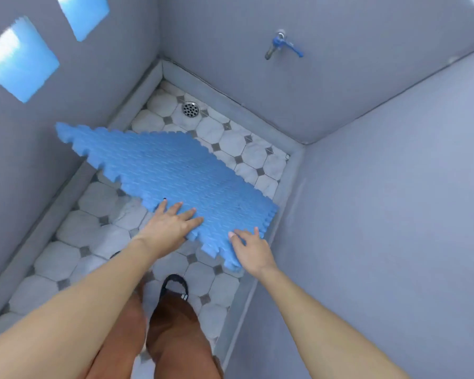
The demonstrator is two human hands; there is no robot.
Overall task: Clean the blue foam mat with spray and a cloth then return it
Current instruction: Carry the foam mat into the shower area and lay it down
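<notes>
The blue foam mat, ribbed with jagged interlocking edges, hangs tilted above the tiled floor, its far corner up by the left wall. My left hand grips its near edge, fingers spread flat on top. My right hand holds the near right corner, fingers curled over the edge. No spray bottle or cloth is in view.
A narrow stall with grey walls closes in on the left, back and right. A tap with a blue handle juts from the back wall. A round metal drain sits in the far floor. My legs and a black sandal stand below the mat.
</notes>
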